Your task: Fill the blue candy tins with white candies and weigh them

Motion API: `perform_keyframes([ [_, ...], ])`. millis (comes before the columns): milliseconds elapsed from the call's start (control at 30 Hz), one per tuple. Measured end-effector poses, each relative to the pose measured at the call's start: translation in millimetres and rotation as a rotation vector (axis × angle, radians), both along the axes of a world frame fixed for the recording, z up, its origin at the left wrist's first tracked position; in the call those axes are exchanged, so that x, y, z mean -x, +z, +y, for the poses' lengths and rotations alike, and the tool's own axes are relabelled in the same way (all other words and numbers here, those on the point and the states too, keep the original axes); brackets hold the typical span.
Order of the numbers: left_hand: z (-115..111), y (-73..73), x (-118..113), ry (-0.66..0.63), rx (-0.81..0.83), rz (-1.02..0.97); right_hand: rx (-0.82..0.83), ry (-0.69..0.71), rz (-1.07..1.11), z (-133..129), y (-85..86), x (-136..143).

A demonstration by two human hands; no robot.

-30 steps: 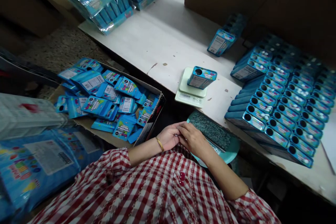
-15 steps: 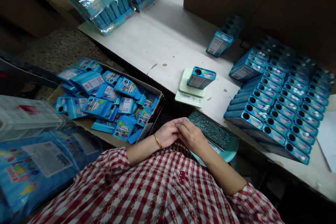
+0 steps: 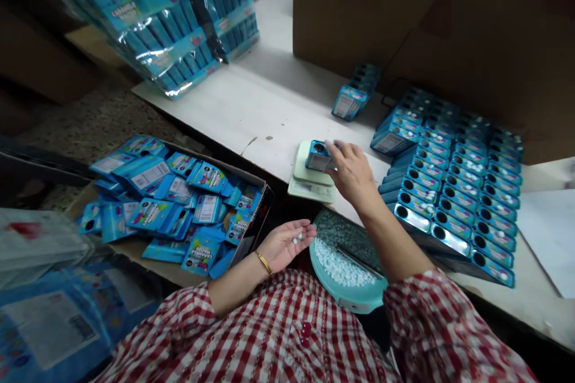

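Observation:
My left hand (image 3: 287, 244) is held palm up over my lap, fingers stretched out, with a few small white candies (image 3: 297, 239) resting in it. On a pale green scale (image 3: 311, 190) at the table edge stands a blue candy box (image 3: 318, 160) with a round dark hole in its top. The fingers and thumb of my right hand (image 3: 353, 172) are closed around the right end of that box and hide part of it. Below the table edge, between my hands, a turquoise tub (image 3: 348, 302) holds many white candies (image 3: 344, 266).
Rows of blue boxes (image 3: 453, 206) cover the table's right side, with a smaller group (image 3: 348, 103) behind the scale. A carton (image 3: 179, 275) of flat blue boxes is at left. Wrapped packs (image 3: 157, 42) stand at the far left, and a brown cardboard wall (image 3: 404, 12) rises behind.
My hands have come apart. The right one has reached forward to the box on the scale; the left one has turned palm up, showing white candies. The view has shifted.

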State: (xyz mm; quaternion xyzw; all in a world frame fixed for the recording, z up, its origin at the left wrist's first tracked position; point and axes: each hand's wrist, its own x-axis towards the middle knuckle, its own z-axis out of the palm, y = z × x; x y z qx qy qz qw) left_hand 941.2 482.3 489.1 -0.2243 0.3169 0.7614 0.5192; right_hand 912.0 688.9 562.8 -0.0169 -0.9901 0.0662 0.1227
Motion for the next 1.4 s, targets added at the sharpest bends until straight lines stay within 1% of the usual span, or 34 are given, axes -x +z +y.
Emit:
perform_keyframes([
  [100,-2,2.1,7,0.027,0.034,0.003,-0.028,0.003,-0.062,31,5.8,46],
  [167,-4,1.2,13,0.051,0.057,0.003,-0.036,-0.054,-0.038,53,4.5,74],
  [267,-6,-0.7,21,0.073,0.085,0.001,-0.052,-0.211,-0.024,82,-5.7,112],
  [333,-7,-1.3,27,0.075,0.092,0.003,-0.052,-0.281,-0.053,96,-15.0,127],
  [367,-8,-1.4,29,0.075,0.094,0.006,-0.056,-0.294,-0.060,101,-18.5,131],
  [433,-10,-2.2,32,0.071,0.101,0.012,-0.094,-0.280,-0.037,109,-19.8,126],
  [500,-12,-4.3,32,0.064,0.116,0.011,-0.176,-0.268,0.002,117,-13.2,108],
  [567,-13,-6.9,30,0.057,0.137,0.000,-0.263,-0.332,0.004,129,-3.3,83],
  [633,-12,-8.2,24,0.042,0.142,-0.013,-0.320,-0.423,-0.056,144,2.4,59],
  [700,-10,-6.8,17,0.020,0.120,-0.017,-0.349,-0.455,-0.132,158,0.8,41],
  [767,-9,-3.3,10,-0.002,0.086,-0.010,-0.370,-0.435,-0.177,165,-4.3,31],
  [833,-10,0.2,6,-0.011,0.063,-0.001,-0.392,-0.392,-0.178,158,-5.2,28],
  [900,-13,2.0,3,-0.001,0.058,0.002,-0.414,-0.302,-0.166,136,2.1,27],
  [967,-15,2.0,1,0.014,0.068,-0.004,-0.431,-0.172,-0.149,103,14.7,27],
  [1033,-15,1.7,-2,0.016,0.070,-0.011,-0.428,-0.039,-0.136,63,25.6,28],
  [1100,-13,2.6,-4,-0.004,0.052,-0.012,-0.409,0.072,-0.133,27,29.4,30],
  [1167,-11,4.6,-6,-0.022,0.029,-0.005,-0.392,0.141,-0.139,2,26.8,33],
  [1200,-10,5.6,-6,-0.024,0.022,-0.003,-0.382,0.160,-0.142,-5,24.5,34],
  [1267,-10,6.8,-5,-0.012,0.021,-0.010,-0.330,0.162,-0.122,-7,20.6,32],
  [1333,-12,6.0,-2,0.012,0.027,-0.041,-0.234,0.108,-0.060,2,18.7,24],
  [1400,-14,3.3,1,0.046,0.022,-0.084,-0.140,0.029,0.005,14,17.1,10],
])
